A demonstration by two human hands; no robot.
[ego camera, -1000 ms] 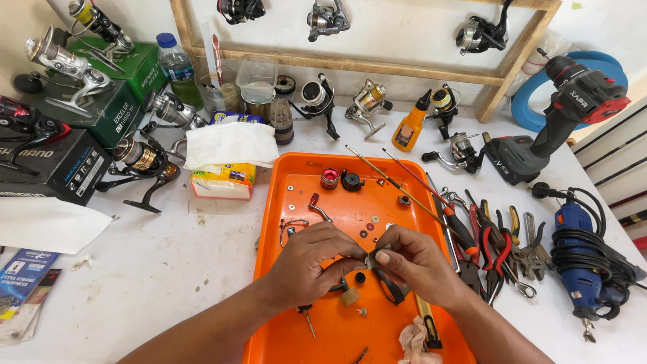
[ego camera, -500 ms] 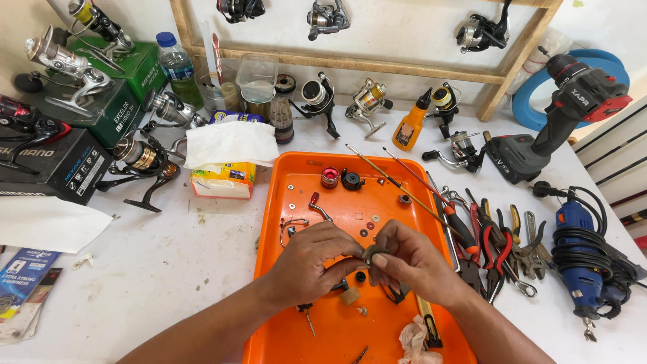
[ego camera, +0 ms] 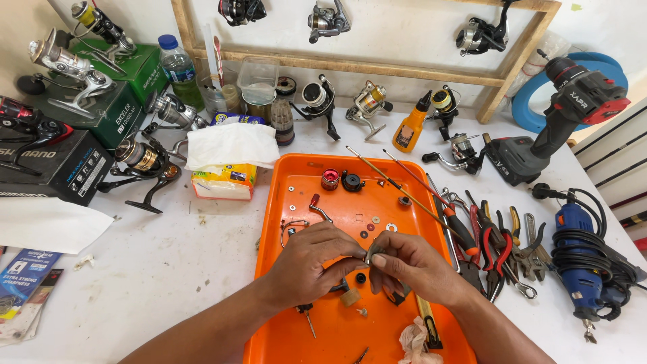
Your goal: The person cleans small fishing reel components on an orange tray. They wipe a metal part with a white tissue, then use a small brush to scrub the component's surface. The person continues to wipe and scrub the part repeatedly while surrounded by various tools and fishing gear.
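My left hand (ego camera: 311,263) and my right hand (ego camera: 414,264) meet over the orange tray (ego camera: 300,178). Both pinch one small dull metal reel part (ego camera: 373,253) between their fingertips. A black part (ego camera: 394,294) lies under my right hand, mostly hidden. On the tray lie a red knob (ego camera: 329,178), a black round part (ego camera: 351,180), a red-tipped crank arm (ego camera: 317,206), several small washers (ego camera: 375,220) and a small tan block (ego camera: 349,297).
Screwdrivers, pliers and wrenches (ego camera: 499,246) lie right of the tray, then a blue power tool (ego camera: 578,246) and a black and red drill (ego camera: 559,114). A tissue pack (ego camera: 226,162), boxes and several fishing reels (ego camera: 145,162) stand at left and back. An orange oil bottle (ego camera: 411,125) stands behind.
My right fingers shifted their pinch on the small metal part and turned it slightly. Both hands stayed over the tray.
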